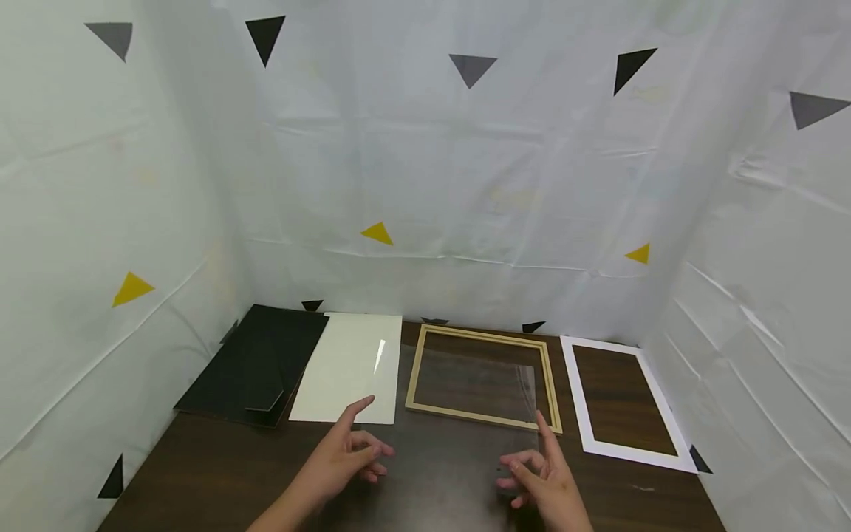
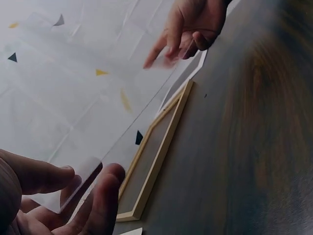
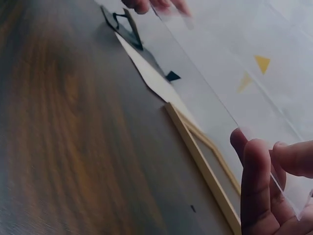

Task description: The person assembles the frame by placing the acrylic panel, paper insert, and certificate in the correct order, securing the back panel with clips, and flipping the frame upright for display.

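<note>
A clear, see-through sheet (image 1: 459, 452) is held between both hands above the dark table. My left hand (image 1: 349, 452) pinches its left side, thumb on one face and fingers on the other, as the left wrist view shows. On the opposite side my right hand (image 1: 544, 476) pinches the sheet near a corner (image 3: 297, 203). In the head view both index fingers point forward. Behind the sheet, and partly seen through it, a light wooden frame (image 1: 482, 336) lies on the table.
Left of the frame lies a glossy off-white panel (image 1: 349, 369). A black backing board (image 1: 246, 362) with a stand flap is at the far left, slightly overlapping the panel. A white mat border (image 1: 578, 399) lies at right. White sheeting (image 1: 425, 162) with printed triangles surrounds the table.
</note>
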Tool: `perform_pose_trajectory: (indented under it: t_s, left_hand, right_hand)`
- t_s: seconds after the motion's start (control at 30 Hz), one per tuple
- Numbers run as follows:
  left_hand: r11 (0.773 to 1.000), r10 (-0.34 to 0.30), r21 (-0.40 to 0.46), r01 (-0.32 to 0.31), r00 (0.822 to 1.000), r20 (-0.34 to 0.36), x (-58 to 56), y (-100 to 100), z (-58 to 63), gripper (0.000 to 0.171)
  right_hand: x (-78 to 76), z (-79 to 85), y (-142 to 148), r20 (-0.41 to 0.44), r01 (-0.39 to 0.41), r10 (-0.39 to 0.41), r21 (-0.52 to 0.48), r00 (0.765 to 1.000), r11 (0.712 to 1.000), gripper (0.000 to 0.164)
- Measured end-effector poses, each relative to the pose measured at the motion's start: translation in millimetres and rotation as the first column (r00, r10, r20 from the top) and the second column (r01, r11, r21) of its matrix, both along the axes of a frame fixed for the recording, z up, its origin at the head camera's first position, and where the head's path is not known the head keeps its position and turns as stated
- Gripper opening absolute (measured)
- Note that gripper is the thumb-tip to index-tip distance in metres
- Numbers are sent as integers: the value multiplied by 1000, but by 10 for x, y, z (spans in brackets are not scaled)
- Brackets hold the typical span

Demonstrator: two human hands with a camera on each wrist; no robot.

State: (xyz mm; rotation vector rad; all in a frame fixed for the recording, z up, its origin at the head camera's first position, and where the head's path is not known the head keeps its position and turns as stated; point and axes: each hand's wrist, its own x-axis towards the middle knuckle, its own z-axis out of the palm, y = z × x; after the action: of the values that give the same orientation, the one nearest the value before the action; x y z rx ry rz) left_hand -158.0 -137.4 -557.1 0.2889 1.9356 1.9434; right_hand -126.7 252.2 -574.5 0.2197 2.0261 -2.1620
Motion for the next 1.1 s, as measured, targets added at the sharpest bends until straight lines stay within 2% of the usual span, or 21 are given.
perform_pose_trajectory:
  t_s: [0.2, 0.33, 0.6, 0.77, 0.93, 1.1]
  left_hand:
    - [999, -7, 43, 7, 1000, 1, -197, 95, 1, 81]
    - [999, -10, 44, 12, 1000, -28, -348, 178, -15, 81]
    - [1000, 0, 15, 1, 999, -43, -595, 291, -171, 81]
    - [1000, 26, -1, -26, 998, -53, -719, 364, -228, 79]
    - [999, 38, -6, -39, 998, -57, -859, 428, -226, 78]
    - [998, 59, -22, -60, 996, -67, -1005, 490, -202, 78]
  right_hand:
    - [-148, 81, 76, -36, 48, -47, 30, 998, 998, 106]
    - [-263, 89, 156, -48, 42, -39, 55, 998, 998, 105]
    - [-425, 31, 301, -90, 38, -24, 161, 996, 986, 103]
    - [-572, -67, 364, -106, 72, -45, 268, 993, 961, 99]
    - [-744, -160, 394, -125, 100, -58, 367, 991, 925, 92]
    - [-853, -176, 395, -143, 118, -65, 408, 988, 905, 87]
